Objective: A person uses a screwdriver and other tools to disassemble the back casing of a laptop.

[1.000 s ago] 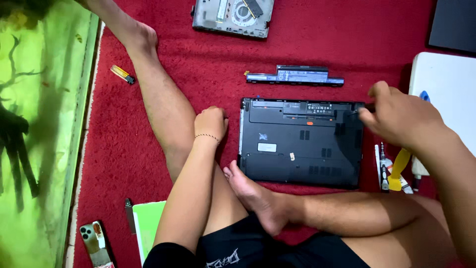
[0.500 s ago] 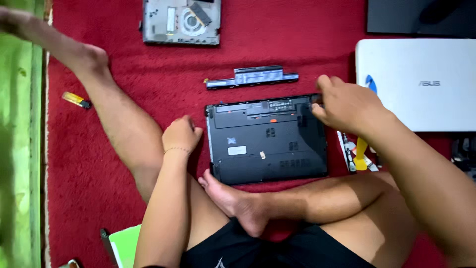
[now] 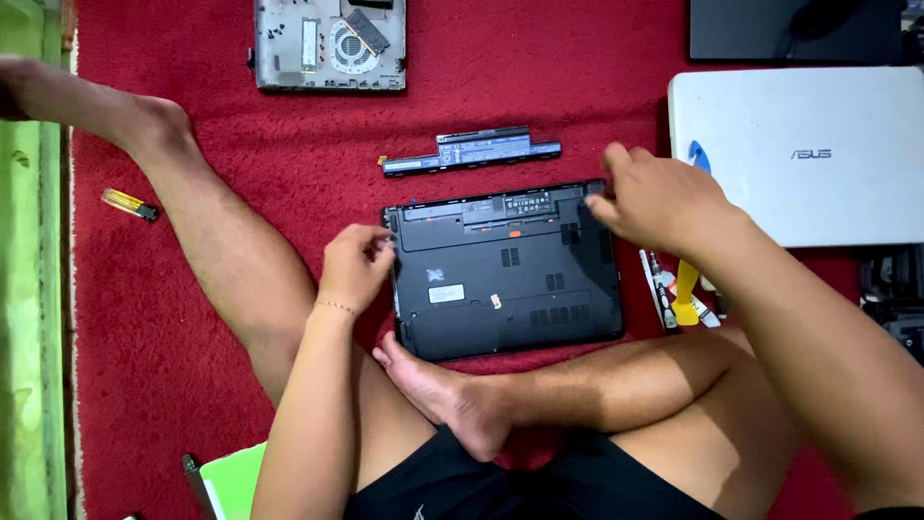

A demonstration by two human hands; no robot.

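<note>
Legs: crossed on the red carpet, one bare foot just below the near edge of the laptop.
Green object: flat, light green, at the near left, partly cut by the frame.
Laptop: black, upside down on the carpet, bottom cover up; long axis left to right, open battery slot along the far edge.
Labels on laptop: one small white rectangle left of centre, one tiny white patch near the middle, one grey strip in the slot at the far edge.
Left hand: fingers curled against the left edge of the laptop; grip half closed, touching only, nothing lifted.
Right hand: at the far right corner of the laptop, fingertips pinched together there; blurred, cannot tell if something small is between them.
Tools: a yellow pry piece and thin screwdrivers, just right of the laptop.
Lighter: yellow, on the carpet far left, beyond the left leg.
Battery: long black bar with a bluish label, parallel to the laptop, just beyond it.
White laptop: closed, at the right.
Grey chassis: opened, fan visible, at the far edge.
Dark laptop: far right corner.
</note>
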